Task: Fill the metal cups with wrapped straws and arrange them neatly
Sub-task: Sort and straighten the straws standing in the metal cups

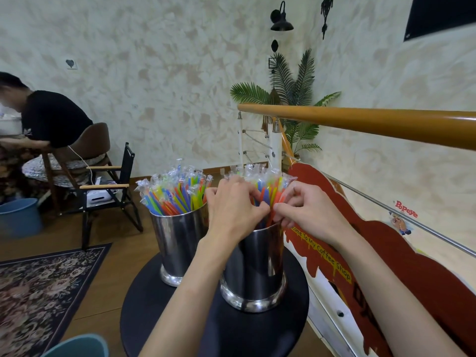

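Head view puts the right metal cup (253,266) at the near edge of a round black table (180,318), packed with wrapped straws (268,186) that stand upright and fan a little at their tips. I have both hands over its mouth: my left hand (231,204) curls its fingers into the bundle from the left, my right hand (304,210) pinches a few straws from the right, and the two sets of fingertips nearly meet at the rim. Just beside it, to the left and slightly farther back, the left metal cup (177,243) is already full of its own straws (175,191), which lean more loosely. I judge the filling is done and I am in the tidying step on the right cup. Next calls for gathering the stray ones toward the middle without lifting any out. Beyond the table are a patterned rug (43,284), a folding chair (108,186) and a wooden handrail (360,122).
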`<state>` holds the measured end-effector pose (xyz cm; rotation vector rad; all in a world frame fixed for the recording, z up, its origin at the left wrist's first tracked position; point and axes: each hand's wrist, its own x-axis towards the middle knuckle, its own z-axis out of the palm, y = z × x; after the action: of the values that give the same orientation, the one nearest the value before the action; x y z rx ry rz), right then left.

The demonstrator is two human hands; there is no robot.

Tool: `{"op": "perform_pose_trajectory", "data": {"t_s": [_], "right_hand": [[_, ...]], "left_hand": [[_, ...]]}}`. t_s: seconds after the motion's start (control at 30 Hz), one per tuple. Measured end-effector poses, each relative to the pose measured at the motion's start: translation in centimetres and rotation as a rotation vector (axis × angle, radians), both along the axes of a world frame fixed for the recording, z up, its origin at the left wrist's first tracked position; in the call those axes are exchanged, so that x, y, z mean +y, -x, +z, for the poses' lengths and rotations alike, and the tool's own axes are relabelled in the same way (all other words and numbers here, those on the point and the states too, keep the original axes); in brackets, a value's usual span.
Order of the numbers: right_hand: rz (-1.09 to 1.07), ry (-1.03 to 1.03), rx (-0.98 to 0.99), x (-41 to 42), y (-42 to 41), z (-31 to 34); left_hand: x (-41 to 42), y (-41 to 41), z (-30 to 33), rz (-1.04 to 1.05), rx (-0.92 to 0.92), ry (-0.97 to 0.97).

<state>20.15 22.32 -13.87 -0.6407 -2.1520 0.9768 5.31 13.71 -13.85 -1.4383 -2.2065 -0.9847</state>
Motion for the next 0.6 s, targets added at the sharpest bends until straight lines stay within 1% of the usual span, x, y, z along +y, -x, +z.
{"op": "perform_pose_trajectory", "data": {"t_s": [0.1, 0.17, 0.37, 0.6], "right_hand": [[-0.109, -0.131, -0.024, -0.4, 0.3, -0.2], [-0.171, -0.18, -0.001, -0.7, 0.6, -0.2], [-0.294, -0.141, -0.003, -0.8, 0.7, -0.2], [-0.39, -0.203, -0.049, -1.3, 1.2, -0.3]], "left_hand": [[-0.6, 0.5, 0.0, -0.01, -0.013, -0.015], [-1.2, 0.6, 0.1, -0.027, -0.023, -0.046], [-2.1, 1.2, 0.0, -0.042, 0.005, -0.132], [-2.4, 0.8, -0.3, 0.058, 0.113, -0.123]]}}
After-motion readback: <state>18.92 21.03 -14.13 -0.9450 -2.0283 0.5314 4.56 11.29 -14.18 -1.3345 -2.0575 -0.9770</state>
